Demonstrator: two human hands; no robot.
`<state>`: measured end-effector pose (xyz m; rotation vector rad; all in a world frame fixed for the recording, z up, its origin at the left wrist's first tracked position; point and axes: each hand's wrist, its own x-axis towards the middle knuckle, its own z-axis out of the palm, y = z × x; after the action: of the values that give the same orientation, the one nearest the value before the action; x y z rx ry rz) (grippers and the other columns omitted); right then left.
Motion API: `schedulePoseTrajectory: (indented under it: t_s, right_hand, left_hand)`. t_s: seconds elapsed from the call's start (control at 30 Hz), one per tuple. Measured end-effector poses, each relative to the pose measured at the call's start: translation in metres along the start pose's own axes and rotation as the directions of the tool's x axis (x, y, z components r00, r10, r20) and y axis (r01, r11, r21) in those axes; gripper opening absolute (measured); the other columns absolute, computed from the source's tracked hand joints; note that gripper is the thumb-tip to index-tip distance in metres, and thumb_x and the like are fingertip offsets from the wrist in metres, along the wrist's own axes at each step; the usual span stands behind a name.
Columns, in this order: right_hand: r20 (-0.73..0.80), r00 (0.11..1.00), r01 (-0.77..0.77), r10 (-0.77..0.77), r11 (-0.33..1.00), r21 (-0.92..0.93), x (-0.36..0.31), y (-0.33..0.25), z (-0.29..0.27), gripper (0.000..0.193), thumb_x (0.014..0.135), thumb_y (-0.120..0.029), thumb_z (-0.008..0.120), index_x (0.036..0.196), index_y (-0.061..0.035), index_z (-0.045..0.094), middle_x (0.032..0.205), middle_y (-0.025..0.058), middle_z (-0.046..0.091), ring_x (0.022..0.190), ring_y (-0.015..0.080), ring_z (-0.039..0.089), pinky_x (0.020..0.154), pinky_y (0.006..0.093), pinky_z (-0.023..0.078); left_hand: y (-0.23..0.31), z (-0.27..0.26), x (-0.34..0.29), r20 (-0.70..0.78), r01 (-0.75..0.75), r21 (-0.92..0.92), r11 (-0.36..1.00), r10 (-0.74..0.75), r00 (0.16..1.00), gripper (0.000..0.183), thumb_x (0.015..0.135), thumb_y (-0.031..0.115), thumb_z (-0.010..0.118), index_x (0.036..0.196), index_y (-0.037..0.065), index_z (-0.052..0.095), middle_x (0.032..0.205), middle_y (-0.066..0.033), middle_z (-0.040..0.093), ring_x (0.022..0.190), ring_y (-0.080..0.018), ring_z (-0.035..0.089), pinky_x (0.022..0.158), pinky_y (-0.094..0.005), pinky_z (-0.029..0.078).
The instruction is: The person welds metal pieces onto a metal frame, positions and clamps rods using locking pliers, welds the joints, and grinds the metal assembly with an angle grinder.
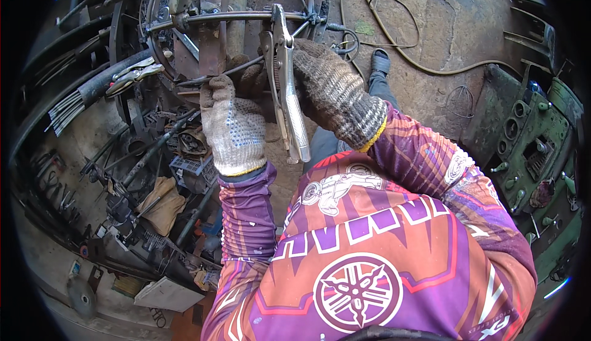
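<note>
Your gloved right hand (329, 88) closes its grip on the locking pliers (284, 76), clamped to the wire frame (228, 18) overhead; your left hand (231, 122) grips a thin rod (212, 76).

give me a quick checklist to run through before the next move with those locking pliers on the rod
1. Right hand gripping the locking pliers: ok, gloved fingers wrap the handles.
2. Pliers jaws seated on the horizontal metal rod: cannot tell, the jaw tip reaches the rod but the bite itself is too small to see.
3. Left hand steadying the work: ok, it closes on a thin rod beside the pliers.
4. Both hands gloved: ok, knit gloves on both.
5. Second pair of locking pliers at the left: ok, it sits apart from both hands.
6. Cable on the ground: ok, it lies away from both hands.
</note>
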<state>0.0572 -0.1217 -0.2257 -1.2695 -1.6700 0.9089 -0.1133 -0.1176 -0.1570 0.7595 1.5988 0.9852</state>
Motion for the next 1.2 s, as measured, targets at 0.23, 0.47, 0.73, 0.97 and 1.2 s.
schedulePoseTrajectory:
  t_s: [0.23,0.47,0.73,0.97,1.2]
  right_hand:
    - [0.041,0.999,-0.017,0.016,1.0,0.006,0.001,-0.004,0.001,0.055,0.07,-0.009,0.079,0.121,-0.0055,0.06,0.118,0.0192,0.06,0.109,0.038,0.06,0.094,0.0438,0.052]
    - [0.076,0.994,-0.073,0.079,0.994,-0.086,0.0,-0.006,-0.005,0.044,0.085,-0.009,0.06,0.129,-0.0081,0.059,0.128,0.0187,0.06,0.119,0.0367,0.059,0.103,0.0435,0.048]
    - [0.021,0.997,-0.07,0.07,0.997,-0.016,0.001,-0.007,-0.002,0.038,0.09,-0.011,0.056,0.127,-0.0098,0.062,0.124,0.0166,0.063,0.118,0.0347,0.06,0.104,0.0433,0.047]
    - [-0.064,0.997,-0.046,0.054,0.992,0.119,0.005,-0.002,0.007,0.039,0.09,-0.015,0.059,0.128,-0.0108,0.062,0.12,0.0157,0.064,0.111,0.0346,0.062,0.098,0.0413,0.05]
    - [0.0,0.995,-0.096,0.101,0.946,0.308,0.004,-0.001,0.015,0.04,0.09,-0.015,0.058,0.129,-0.0113,0.061,0.122,0.0178,0.063,0.115,0.0362,0.061,0.101,0.0434,0.048]
  left_hand:
    - [-0.057,-0.076,0.045,0.618,0.623,-0.782,-0.032,-0.169,0.768,0.03,0.103,0.016,0.051,0.128,0.001,0.057,0.116,-0.011,0.069,0.106,-0.0185,0.067,0.094,-0.0307,0.053]
    - [-0.013,-0.019,0.011,0.162,0.132,-0.473,0.871,-0.061,0.985,0.028,0.104,0.019,0.05,0.127,0.005,0.057,0.118,-0.0123,0.067,0.104,-0.022,0.067,0.09,-0.0364,0.057]
    - [0.002,-0.002,0.002,0.072,0.03,-0.223,0.974,-0.014,0.997,0.023,0.104,0.016,0.043,0.118,0.001,0.054,0.116,-0.0129,0.065,0.104,-0.02,0.067,0.088,-0.0301,0.056]
    - [0.001,-0.01,0.006,0.023,-0.035,0.038,0.999,0.034,0.999,0.04,0.107,0.032,0.046,0.136,0.005,0.052,0.114,-0.0125,0.068,0.092,-0.0201,0.069,0.077,-0.0331,0.06]
    - [-0.011,-0.04,0.012,-0.112,-0.045,0.152,0.987,0.063,0.992,0.038,0.105,0.036,0.049,0.131,0.008,0.054,0.106,-0.0104,0.069,0.073,-0.0168,0.069,0.059,-0.0276,0.059]
